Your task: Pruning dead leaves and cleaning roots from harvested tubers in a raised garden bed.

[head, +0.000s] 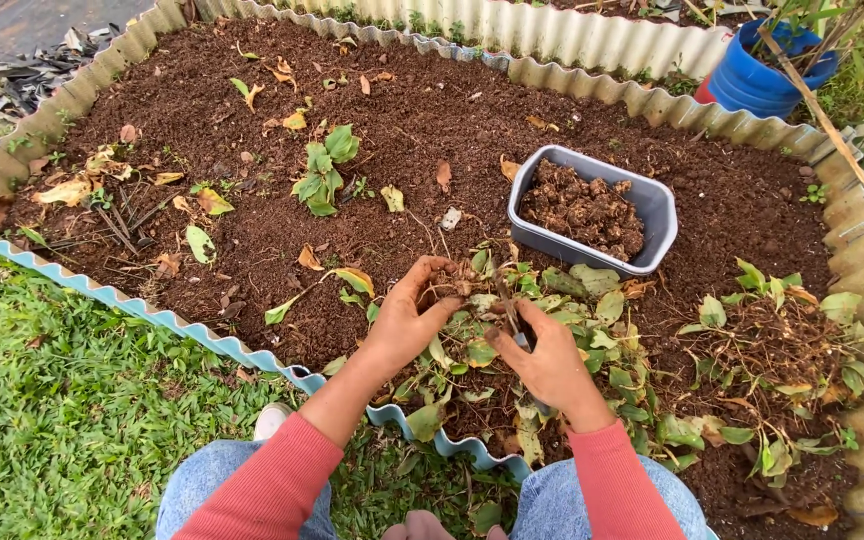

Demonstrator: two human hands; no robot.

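The left hand curls its fingers around a clump of uprooted plant, a tangle of brown roots and thin stems with green leaves, gripping it at the root end. The fingers are bent well in but not fully closed, the thumb lying underneath the clump. The right hand is closed around a small dark tool, which looks like a pair of snips, though how its blades stand is too small to tell. The tool's long axis runs from the right palm up and to the left, its tip pointing toward the clump in the left hand and toward the far edge of the bed. The stems of the clump trail from the left hand toward the right, roughly parallel to the near edge.

Both hands work just inside the near edge of the raised bed, a plot of dark soil ringed by a corrugated wall, slightly right of that edge's middle. Under and around them lies a heap of pulled plants, spreading toward the near right corner. A grey tub holding earthy brown lumps sits on the soil just beyond the hands, right of centre. A small green seedling stands toward the left, and a blue pot stands outside the far right corner.
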